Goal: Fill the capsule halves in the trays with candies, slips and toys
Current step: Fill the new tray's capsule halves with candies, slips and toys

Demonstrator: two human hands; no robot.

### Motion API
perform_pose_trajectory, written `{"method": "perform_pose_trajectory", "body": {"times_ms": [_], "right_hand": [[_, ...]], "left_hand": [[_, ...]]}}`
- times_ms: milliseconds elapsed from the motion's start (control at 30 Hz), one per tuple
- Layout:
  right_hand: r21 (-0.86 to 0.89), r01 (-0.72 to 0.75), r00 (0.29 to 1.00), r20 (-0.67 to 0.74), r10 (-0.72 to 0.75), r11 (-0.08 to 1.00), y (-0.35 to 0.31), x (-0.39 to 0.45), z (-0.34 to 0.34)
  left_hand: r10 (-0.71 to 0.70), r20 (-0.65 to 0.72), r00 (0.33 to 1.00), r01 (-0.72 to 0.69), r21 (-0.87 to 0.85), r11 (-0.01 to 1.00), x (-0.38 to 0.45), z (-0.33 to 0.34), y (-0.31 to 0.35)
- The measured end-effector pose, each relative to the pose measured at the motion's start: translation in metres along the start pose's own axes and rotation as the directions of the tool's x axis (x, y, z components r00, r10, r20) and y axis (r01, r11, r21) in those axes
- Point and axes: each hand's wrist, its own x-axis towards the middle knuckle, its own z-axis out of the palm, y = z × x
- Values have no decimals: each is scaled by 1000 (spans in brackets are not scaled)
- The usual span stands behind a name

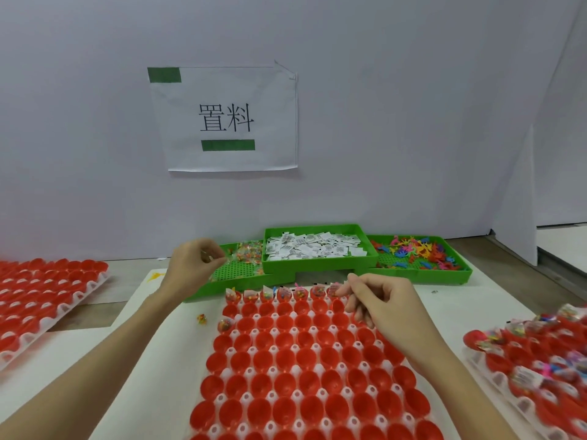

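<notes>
Red halves: the middle tray (305,369) carries rows of red capsule halves; only the far row (282,294) is filled, plus one half (226,325) at the left edge of the third row.
Next empty half: judged to be at the left end of the second row (230,310), just behind the lone filled one.
Candy: a small clear packet (219,259) is pinched between thumb and fingertips of the left hand (193,268), held above the near left corner of the candy bin (236,268).
Key relation: the empty half lies nearer the person and slightly right of the left fingers, just past the bin's near edge; the move would be short, toward the person and down.
Nearer hand: the left, on that side and already loaded.
Right hand: the right hand (378,300) has its fingers curled over the far right corner of the tray, tips at the last filled half (333,292); whether they pinch anything cannot be told.
Stray candy: one piece (202,318) lies on the white sheet (152,338) just left of the tray.
Other bins: slips (314,247) in the middle, toys (416,252) at the right, along the desk's far edge.
Side trays: empty halves at the left (41,300), filled ones at the right (533,347).
</notes>
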Motion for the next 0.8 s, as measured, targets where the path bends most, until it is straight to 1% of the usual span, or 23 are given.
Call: {"method": "perform_pose_trajectory", "body": {"times_ms": [33, 100, 167, 233, 333, 433, 533, 600, 667, 733, 800], "right_hand": [[-6, 0, 1000, -1, 0, 1000, 0, 0, 0], [-17, 3, 1000, 0, -3, 1000, 0, 0, 0], [-32, 9, 1000, 7, -9, 999, -1, 0, 1], [-63, 11, 1000, 13, -10, 998, -1, -1, 2], [-93, 17, 1000, 26, -15, 996, -2, -3, 5], [-148, 49, 998, 37, -44, 988, -4, -5, 5], [-277, 95, 994, -23, -105, 956, -7, -1, 7], [-394, 110, 988, -54, -142, 913, -7, 9, 11], [-504, 132, 981, -54, -184, 854, -7, 25, 17], [-612, 158, 976, -23, -217, 775, -7, 47, 24], [-716, 168, 980, 47, -192, 677, -10, 70, 29]], "left_hand": [[-30, -28, 999, 27, -117, 993, -13, -5, 7], [-69, -11, 998, 62, -326, 943, -46, -14, 22], [-70, 12, 997, 67, -462, 884, -85, -20, 33], [-76, 31, 997, 81, -542, 836, -121, -25, 43], [-75, 43, 996, 86, -598, 797, -153, -27, 52], [-81, 29, 996, 81, -619, 781, -163, -26, 51], [-53, 22, 998, 56, -608, 792, -169, -24, 48], [-34, 8, 999, 32, -601, 798, -172, -23, 47], [-28, -13, 1000, 15, -601, 799, -172, -22, 47], [-36, -29, 999, 11, -615, 789, -171, -23, 47], [-32, -33, 999, 5, -614, 790, -170, -24, 47]]}}
